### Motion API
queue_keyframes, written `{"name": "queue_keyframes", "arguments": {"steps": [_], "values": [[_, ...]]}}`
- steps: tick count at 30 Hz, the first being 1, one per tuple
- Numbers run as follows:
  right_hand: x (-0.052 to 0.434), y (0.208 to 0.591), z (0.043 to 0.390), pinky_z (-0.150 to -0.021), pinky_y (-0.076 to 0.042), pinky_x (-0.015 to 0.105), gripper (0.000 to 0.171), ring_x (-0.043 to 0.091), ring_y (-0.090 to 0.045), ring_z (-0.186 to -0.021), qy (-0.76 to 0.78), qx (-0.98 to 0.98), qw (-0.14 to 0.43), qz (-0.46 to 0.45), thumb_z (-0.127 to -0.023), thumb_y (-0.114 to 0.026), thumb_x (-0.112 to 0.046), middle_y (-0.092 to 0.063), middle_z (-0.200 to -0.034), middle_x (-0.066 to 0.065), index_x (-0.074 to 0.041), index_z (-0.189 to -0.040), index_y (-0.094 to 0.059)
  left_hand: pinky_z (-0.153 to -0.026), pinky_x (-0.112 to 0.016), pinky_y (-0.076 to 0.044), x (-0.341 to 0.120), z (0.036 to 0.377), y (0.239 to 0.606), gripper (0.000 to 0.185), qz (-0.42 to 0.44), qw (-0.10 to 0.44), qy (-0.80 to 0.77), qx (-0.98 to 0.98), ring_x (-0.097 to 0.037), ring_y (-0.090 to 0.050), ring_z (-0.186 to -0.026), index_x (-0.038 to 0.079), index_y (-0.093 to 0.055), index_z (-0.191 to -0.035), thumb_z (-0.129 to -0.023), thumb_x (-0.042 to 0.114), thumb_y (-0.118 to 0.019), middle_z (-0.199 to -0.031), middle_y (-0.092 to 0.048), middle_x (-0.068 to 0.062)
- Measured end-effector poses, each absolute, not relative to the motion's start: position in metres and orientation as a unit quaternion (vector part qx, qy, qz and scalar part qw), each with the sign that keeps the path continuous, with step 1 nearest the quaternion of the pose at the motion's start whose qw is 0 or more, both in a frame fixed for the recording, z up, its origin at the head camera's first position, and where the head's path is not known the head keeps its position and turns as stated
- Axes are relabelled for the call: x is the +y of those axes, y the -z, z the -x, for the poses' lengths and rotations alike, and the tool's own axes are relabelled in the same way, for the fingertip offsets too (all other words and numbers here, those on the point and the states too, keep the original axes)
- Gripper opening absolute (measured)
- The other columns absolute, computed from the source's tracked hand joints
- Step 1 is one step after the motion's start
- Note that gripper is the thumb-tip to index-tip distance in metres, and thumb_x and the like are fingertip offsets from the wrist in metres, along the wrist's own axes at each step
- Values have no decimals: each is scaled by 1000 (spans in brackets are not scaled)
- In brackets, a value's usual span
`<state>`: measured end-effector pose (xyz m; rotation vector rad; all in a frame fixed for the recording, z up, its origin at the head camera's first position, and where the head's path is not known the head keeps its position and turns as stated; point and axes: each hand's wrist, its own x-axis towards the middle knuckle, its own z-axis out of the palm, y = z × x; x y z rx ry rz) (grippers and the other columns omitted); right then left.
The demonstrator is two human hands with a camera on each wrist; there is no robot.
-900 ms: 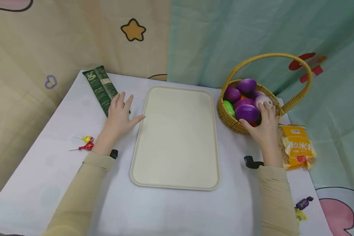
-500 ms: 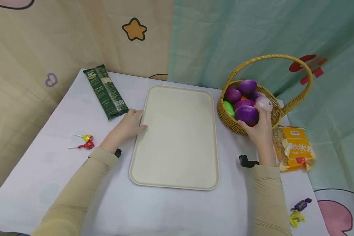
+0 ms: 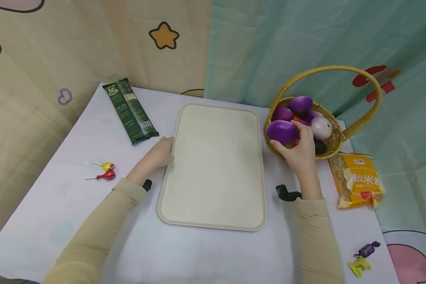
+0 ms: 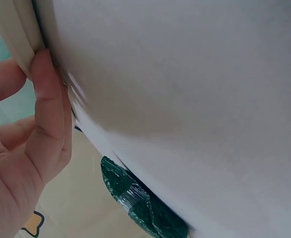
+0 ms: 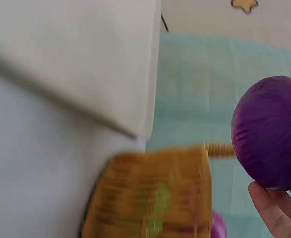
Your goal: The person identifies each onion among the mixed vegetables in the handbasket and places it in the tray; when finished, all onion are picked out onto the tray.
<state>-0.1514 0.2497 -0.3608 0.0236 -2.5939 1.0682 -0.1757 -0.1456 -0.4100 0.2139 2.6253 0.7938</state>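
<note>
- The left hand (image 3: 159,155), at centre left of the frame, curls its fingers round the left rim of the cream rectangular plastic tray (image 3: 214,165); pinning that rim down firmly would steady the tray
- The right hand (image 3: 298,152), at centre right, cups the round purple toy onion (image 3: 281,132) just above the near rim of the woven wicker basket (image 3: 335,136); it is best lifted clear of that rim without tipping the basket

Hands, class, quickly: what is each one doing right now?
Left hand: grips the tray by its left rim.
Right hand: holds a purple onion at the basket.
</note>
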Motion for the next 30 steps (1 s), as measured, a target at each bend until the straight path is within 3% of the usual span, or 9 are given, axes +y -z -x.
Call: {"name": "queue_keyframes", "arguments": {"steps": [8,17,20,26,30], "values": [[192,375,180,-94,-53,50,79,34,-48,-116,-413,-905,78,-69,-79,-83,-30,-45,-132,20,-3,-141,-41,-111,-55,-38,-136,174,410,70,-81,197,-291,933,-45,-43,-130,-11,-20,-151,-90,-5,-54,-142,-37,-34],[129,398,213,-102,-48,48,78,33,-51,-117,-433,-900,-47,-38,-83,-77,-44,-47,-137,18,-3,-137,-39,-108,-53,-41,-131,169,416,73,-86,204,-302,927,-41,-46,-126,-9,-20,-152,-92,0,-60,-138,-41,-31],[112,403,222,-102,-48,46,76,32,-53,-119,-425,-901,-71,-39,-85,-73,-48,-50,-137,18,-2,-138,-42,-101,-49,-46,-133,169,416,74,-87,206,-313,923,-37,-50,-117,-7,-20,-153,-92,1,-62,-132,-46,-28],[90,411,234,-109,-44,44,74,33,-51,-131,-397,-913,-82,-38,-90,-67,-50,-53,-141,20,-1,-142,-45,-73,-33,-53,-138,172,416,78,-62,224,-352,907,-24,-62,-82,-1,-17,-156,-92,2,-63,-112,-57,-23],[81,416,238,-114,-38,46,77,34,-43,-138,-401,-908,-109,-47,-93,-62,-50,-45,-148,21,-1,-148,-38,-67,-28,-55,-144,170,418,79,-40,237,-373,896,-20,-64,-74,3,-16,-157,-93,1,-63,-111,-57,-22]]}}
